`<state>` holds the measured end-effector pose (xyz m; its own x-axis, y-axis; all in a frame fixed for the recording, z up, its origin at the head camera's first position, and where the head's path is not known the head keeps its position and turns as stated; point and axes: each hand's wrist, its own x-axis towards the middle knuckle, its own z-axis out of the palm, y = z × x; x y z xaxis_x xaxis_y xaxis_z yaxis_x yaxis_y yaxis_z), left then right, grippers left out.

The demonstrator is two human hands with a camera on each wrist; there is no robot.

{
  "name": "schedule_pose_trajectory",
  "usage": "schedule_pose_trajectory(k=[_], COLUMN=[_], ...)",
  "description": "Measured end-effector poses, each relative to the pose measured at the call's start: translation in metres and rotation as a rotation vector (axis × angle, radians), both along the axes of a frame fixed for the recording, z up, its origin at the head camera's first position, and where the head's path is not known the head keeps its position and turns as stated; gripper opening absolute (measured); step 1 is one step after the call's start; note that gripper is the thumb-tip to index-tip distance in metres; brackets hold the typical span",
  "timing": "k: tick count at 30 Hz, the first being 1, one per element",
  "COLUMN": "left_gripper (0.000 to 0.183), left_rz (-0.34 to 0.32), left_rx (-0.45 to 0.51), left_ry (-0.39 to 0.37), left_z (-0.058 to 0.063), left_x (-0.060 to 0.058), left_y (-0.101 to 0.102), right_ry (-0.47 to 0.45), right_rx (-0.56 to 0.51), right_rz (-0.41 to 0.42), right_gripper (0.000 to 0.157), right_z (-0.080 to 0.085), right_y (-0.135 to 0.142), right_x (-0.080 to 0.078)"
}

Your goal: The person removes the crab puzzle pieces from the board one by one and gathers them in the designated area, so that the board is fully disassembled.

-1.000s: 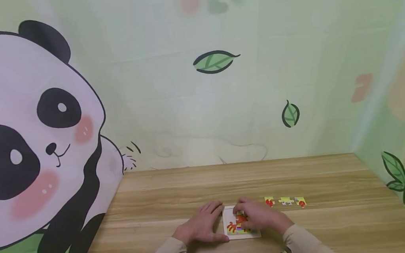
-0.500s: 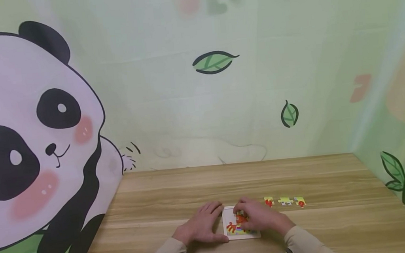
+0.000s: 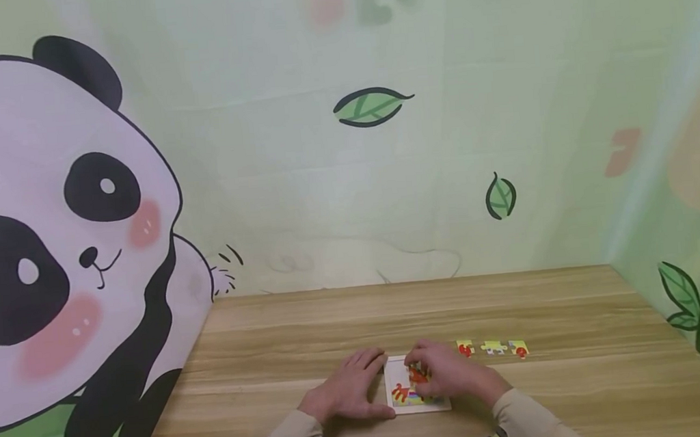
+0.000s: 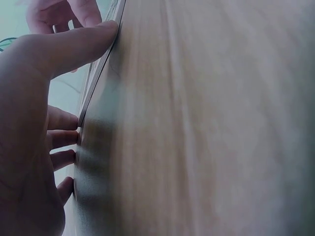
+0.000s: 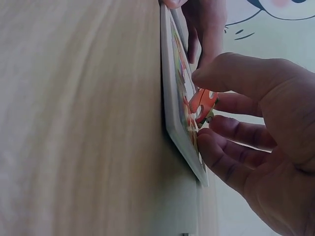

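A white-rimmed puzzle tray (image 3: 427, 408) lies on the table, partly filled with a picture in red, yellow and blue. My left hand (image 3: 357, 388) rests along its left side, thumb at the near corner and fingertips by the far one. In the left wrist view the left fingers (image 4: 63, 140) touch down beside the tray's edge. My right hand (image 3: 451, 370) is over the tray's right part. Between its thumb and fingers it pinches an orange-red puzzle piece (image 5: 205, 101), tilted up from the picture. The tray's upper left shows bare white backing.
Three loose puzzle pieces lie in a row beyond the right hand: a left one (image 3: 465, 348), a middle one (image 3: 494, 348) and a right one (image 3: 519, 348). The wooden table (image 3: 309, 324) meets a panda-printed backdrop (image 3: 324, 200) at its far edge.
The red piece under my right fingers has shifted and tipped slightly, and the right hand has moved a touch to the right. My left hand and the loose pieces stay put.
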<state>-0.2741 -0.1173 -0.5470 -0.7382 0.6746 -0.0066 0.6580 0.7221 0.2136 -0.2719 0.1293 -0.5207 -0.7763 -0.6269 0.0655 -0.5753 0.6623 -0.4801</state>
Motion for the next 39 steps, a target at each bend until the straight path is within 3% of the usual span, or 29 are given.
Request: schedule_pose_trajectory(k=[26, 39], left_gripper=[0.103, 0.104], left_rz=[-0.014, 0.004], left_rx=[0.001, -0.003], left_ry=[0.011, -0.01], left_z=[-0.003, -0.005], left_x=[-0.002, -0.003], left_y=[0.0, -0.001], right_ry=[-0.023, 0.024], right_rx=[-0.005, -0.012], right_rz=[-0.014, -0.001], right_gripper=[0.046, 0.045], right_z=[0.009, 0.015], right_y=[0.004, 0.01], right_x=[-0.001, -0.002])
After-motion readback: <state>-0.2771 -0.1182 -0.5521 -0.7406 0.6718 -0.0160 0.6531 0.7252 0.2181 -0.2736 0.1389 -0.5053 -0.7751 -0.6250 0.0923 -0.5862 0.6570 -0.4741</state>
